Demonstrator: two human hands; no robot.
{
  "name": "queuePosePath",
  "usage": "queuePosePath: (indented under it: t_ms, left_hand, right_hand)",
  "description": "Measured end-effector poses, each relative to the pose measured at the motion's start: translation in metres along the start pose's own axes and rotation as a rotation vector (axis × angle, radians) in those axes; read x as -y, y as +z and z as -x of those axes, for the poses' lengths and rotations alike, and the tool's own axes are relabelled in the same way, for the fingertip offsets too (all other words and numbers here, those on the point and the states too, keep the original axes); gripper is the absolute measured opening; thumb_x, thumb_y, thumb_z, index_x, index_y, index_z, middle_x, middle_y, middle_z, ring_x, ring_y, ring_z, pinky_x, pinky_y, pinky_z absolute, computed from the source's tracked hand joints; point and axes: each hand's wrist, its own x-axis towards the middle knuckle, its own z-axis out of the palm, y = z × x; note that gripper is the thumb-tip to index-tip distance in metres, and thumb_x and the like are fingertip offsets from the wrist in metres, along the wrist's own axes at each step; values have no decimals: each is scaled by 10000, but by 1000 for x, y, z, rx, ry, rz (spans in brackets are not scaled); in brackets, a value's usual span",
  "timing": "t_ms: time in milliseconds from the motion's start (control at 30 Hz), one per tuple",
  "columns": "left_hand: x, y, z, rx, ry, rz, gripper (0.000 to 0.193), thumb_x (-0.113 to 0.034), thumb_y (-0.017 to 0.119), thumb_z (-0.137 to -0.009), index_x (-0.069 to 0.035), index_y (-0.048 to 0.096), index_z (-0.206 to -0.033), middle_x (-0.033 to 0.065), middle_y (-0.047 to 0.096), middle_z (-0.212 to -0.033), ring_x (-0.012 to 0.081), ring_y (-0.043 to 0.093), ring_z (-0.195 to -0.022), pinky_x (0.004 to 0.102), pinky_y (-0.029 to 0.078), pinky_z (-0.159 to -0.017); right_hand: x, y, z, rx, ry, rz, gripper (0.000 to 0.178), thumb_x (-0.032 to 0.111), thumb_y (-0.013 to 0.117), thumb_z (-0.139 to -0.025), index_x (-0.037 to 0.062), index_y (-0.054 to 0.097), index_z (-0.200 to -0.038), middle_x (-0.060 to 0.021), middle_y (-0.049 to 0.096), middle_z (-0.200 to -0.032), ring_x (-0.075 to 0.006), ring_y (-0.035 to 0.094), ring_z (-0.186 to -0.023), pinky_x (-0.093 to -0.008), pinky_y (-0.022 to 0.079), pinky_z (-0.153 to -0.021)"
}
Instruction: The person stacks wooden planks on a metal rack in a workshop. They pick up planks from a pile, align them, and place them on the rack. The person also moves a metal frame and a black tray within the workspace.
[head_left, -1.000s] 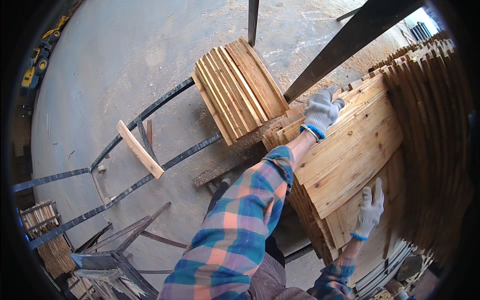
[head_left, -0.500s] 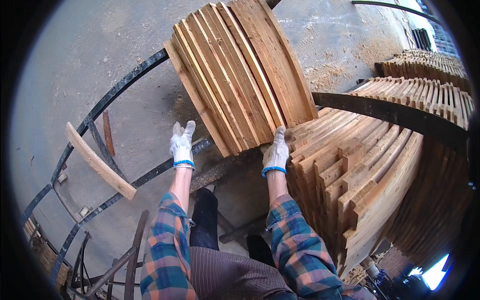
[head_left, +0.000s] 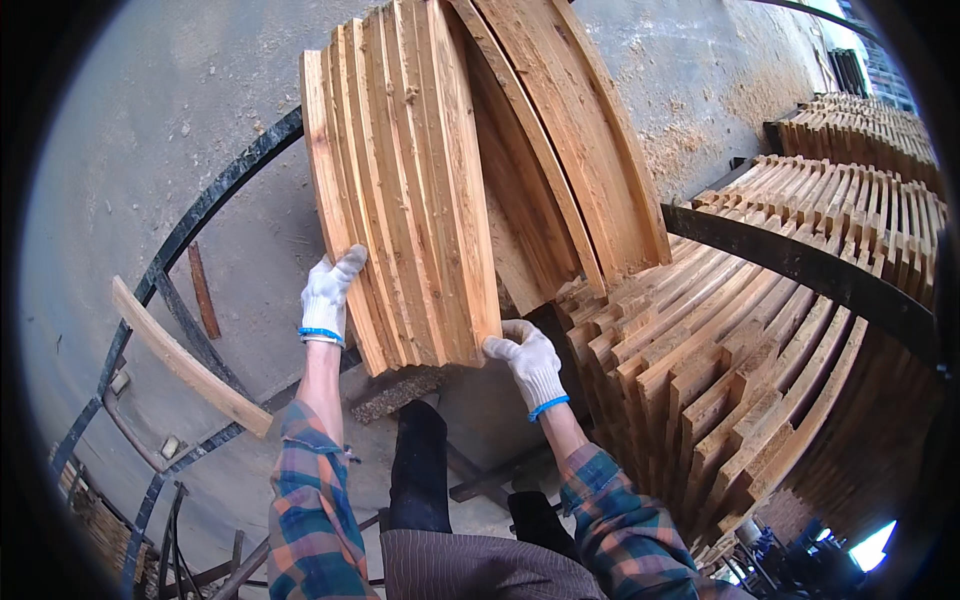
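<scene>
Several curved wooden boards [head_left: 405,190] stand on edge, pressed side by side in a bundle in front of me. My left hand [head_left: 330,290], in a white knit glove with a blue cuff, grips the bundle's left side near its close end. My right hand [head_left: 527,357], gloved the same way, clasps the bundle's lower right corner with the thumb on the outermost board. The hands squeeze the bundle between them. To its right, wider curved boards [head_left: 570,130] lean apart from it, with a wedge-shaped gap between.
A dark metal frame [head_left: 225,200] runs under the boards, its bar [head_left: 800,262] continuing on the right. One loose curved board [head_left: 190,355] lies across the frame at left. Large stacks of curved boards [head_left: 730,370] fill the right. Sawdust [head_left: 680,140] covers part of the concrete floor.
My left hand has closed on the bundle's left side, my right hand on its right corner. The bundle has swung left and come nearer, opening a gap from the wider boards.
</scene>
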Motion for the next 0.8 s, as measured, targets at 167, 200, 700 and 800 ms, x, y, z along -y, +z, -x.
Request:
queuePosePath:
  t_ms: [167, 200, 700, 800]
  left_hand:
    - [68, -41, -55, 186, -89, 434, 411, -283, 482, -1016, 7, 485, -1308, 83, 662, -1100, 114, 661, -927, 249, 548, -800]
    - [50, -10, -48, -11, -82, 262, 378, -243, 377, -1063, 7, 442, -1339, 95, 647, -1163, 111, 666, -973, 248, 556, -816]
    - [90, -34, 197, 88, -389, 475, 773, -382, 774, -788, 32, 451, -1355, 190, 594, -1236, 351, 626, -1049, 476, 535, -925]
    - [73, -11, 282, 19, -483, 466, 808, -405, 764, -783, 32, 429, -1374, 204, 576, -1249, 338, 602, -1089, 473, 516, -954]
  right_hand:
    - [71, 22, -55, -23, -270, 519, 932, 545, 766, -733, 11, 440, -1425, -172, 590, -1306, -255, 580, -1171, -353, 434, -1012]
    - [64, 16, -73, 54, -246, 240, 908, 612, 737, -720, 62, 484, -1397, -198, 619, -1250, -313, 590, -1158, -392, 441, -1003]
    - [68, 17, 36, 577, 176, -675, 695, 387, 736, -852, -30, 501, -1356, -144, 631, -1220, -185, 638, -1045, -325, 517, -923]
    - [44, 2, 81, 627, 240, -544, 660, 398, 729, -860, -27, 536, -1326, -131, 646, -1192, -173, 644, -1020, -308, 519, -903]
